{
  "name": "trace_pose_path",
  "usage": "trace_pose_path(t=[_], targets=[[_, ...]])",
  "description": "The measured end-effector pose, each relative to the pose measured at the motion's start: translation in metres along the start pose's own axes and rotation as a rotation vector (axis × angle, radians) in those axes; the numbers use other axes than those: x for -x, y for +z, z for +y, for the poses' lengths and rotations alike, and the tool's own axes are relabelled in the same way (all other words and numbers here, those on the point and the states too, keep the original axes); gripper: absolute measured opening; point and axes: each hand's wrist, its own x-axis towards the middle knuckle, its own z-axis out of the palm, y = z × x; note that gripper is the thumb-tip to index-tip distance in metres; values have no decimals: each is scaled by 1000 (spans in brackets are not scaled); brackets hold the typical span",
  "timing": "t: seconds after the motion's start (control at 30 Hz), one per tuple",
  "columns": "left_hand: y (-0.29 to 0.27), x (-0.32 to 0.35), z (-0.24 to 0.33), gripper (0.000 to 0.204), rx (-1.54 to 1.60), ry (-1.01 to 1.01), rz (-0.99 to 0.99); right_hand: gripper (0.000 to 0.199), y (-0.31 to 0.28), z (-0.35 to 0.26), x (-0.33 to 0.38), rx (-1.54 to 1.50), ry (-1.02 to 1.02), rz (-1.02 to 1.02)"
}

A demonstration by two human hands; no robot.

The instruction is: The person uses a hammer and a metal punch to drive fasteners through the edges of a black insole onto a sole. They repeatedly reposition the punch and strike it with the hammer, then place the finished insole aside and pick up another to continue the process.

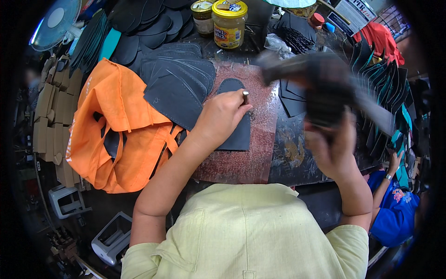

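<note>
One dark, scuffed worktable [302, 169] spreads under everything here. At nine o'clock from its red mottled mat [262, 160] slumps an orange cloth bag [123, 109]; at ten o'clock a fan of dark sheet panels [174, 79] shows rows of small marks along the edges, and its lower end comes close to the left forearm.

At two o'clock from the mat is a hammer [327, 86], badly smeared by motion blur; its outline is unclear, and whether it is rising or falling I cannot tell. The right hand [332, 146], at three o'clock, is closed around its grip. The piece being worked, a single dark panel [234, 139] with a rounded top at twelve o'clock, lies flat on the mat, partly hidden beneath the left hand [223, 116]. That hand is curled around a slim metal punch [245, 96]; only its upper end shows, so its tip and exact contact point are hidden.

Punching marks or holes into the panel by hammer seems the step in hand. The next move would call for a square blow on the punch's end, the left fingers keeping it steady and upright, clear of the hammer face.
</note>
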Motion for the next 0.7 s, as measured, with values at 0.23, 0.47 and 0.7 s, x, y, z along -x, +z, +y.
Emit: trace_pose_path(t=[0.23, 0.47, 0.7], targets=[[-1, 4, 6, 22, -43, -88, -44, 46, -16, -8, -13, 153, 133, -234], [-3, 2, 5, 21, -14, -19, -34, 48, -4, 1, 3, -211, 17, 39], [-1, 9, 10, 19, 21, -28, -13, 36, -13, -7, -9, 158, 199, -295]])
